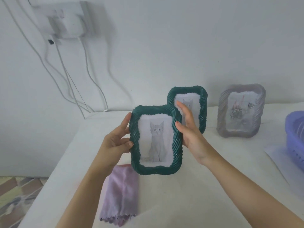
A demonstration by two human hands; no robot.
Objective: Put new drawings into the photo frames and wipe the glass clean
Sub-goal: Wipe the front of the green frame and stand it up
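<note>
I hold a dark green twisted-rim photo frame (156,140) upright above the table, its glass facing me over a drawing of a grey kitten. My left hand (117,140) grips its left edge, thumb on the front rim. My right hand (189,127) holds the right edge, thumb on the rim and fingers stretched behind. A second green frame (201,102) with a cat drawing stands behind, partly hidden by my right hand. A clear frame (241,111) with a rose drawing stands to the right. A lilac cloth (120,196) lies flat below the held frame.
The white table (189,195) meets a white wall at the back. A purple plastic basket (296,139) sits at the right edge on a sheet of paper (276,155). White cables (69,79) hang from a wall socket at upper left. Patterned floor shows at lower left.
</note>
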